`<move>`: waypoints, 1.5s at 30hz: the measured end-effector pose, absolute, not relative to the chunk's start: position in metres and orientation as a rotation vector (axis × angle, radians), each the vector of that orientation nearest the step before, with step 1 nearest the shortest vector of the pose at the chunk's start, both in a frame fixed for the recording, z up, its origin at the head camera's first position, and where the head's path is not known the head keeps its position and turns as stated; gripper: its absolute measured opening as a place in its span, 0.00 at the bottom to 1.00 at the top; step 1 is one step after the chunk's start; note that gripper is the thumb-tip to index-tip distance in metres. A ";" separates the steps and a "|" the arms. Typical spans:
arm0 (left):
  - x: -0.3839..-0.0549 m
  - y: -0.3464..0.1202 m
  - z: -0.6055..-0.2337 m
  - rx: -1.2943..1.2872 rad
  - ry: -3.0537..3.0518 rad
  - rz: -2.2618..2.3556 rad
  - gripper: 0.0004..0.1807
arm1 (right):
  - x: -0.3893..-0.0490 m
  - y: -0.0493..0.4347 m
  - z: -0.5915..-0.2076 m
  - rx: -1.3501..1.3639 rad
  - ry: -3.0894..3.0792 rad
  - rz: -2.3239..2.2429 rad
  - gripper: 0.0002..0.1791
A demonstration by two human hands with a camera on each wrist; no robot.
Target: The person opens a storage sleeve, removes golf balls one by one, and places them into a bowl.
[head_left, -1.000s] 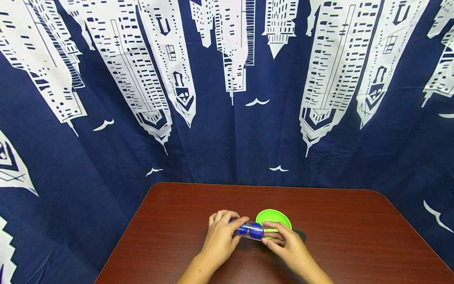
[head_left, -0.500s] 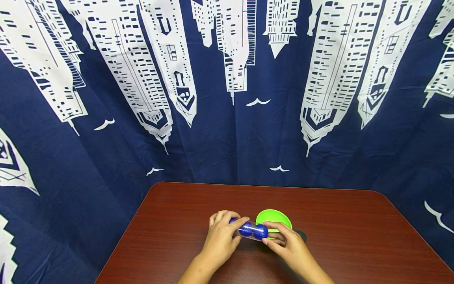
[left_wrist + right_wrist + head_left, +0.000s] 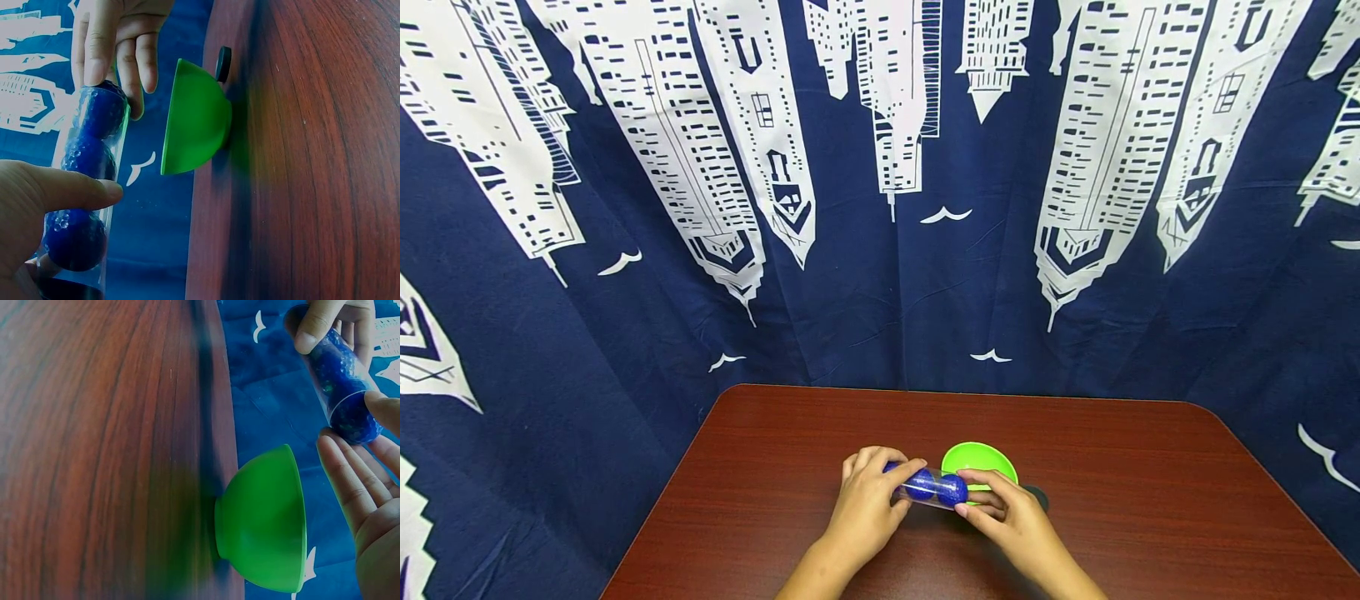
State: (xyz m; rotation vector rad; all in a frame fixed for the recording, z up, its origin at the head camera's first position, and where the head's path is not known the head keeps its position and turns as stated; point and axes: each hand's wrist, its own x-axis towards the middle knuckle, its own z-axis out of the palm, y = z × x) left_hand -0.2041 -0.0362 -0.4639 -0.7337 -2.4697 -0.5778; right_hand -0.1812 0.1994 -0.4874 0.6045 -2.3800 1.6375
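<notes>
My left hand (image 3: pixel 865 504) grips a clear tube (image 3: pixel 927 500) that lies tilted above the table, with several blue textured balls lined up inside. In the left wrist view the thumb crosses the tube, and a black base (image 3: pixel 70 289) shows at its near end. The end ball (image 3: pixel 356 422) pokes partly out of the tube's open mouth. My right hand (image 3: pixel 1011 521) pinches that ball between thumb and fingers. Just beyond the right fingers a green bowl (image 3: pixel 973 457) stands upright on the table, its inside partly hidden by the hand.
A dark round lid (image 3: pixel 223 64) lies on the table beside the bowl, partly hidden behind the right hand in the head view. The brown wooden table (image 3: pixel 775 467) meets a dark blue cloth (image 3: pixel 850 317) with white building prints at the back.
The end ball has slid right, partly out of the tube's mouth, between one second and half a second ago. Both hands stay almost in place, and little differs since.
</notes>
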 end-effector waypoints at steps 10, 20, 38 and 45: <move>-0.205 -0.035 -0.466 -0.711 -2.490 -0.657 0.32 | -0.180 0.199 -0.485 0.597 -2.343 1.570 0.24; -0.206 -0.036 -0.472 -0.696 -2.481 -0.744 0.32 | -0.180 0.200 -0.481 0.610 -2.310 1.513 0.23; -0.210 -0.041 -0.477 -0.578 -2.534 -0.946 0.31 | -0.195 0.215 -0.473 0.551 -2.259 1.410 0.22; -0.210 -0.043 -0.477 -0.583 -2.539 -1.050 0.31 | -0.201 0.218 -0.476 0.556 -2.291 1.339 0.23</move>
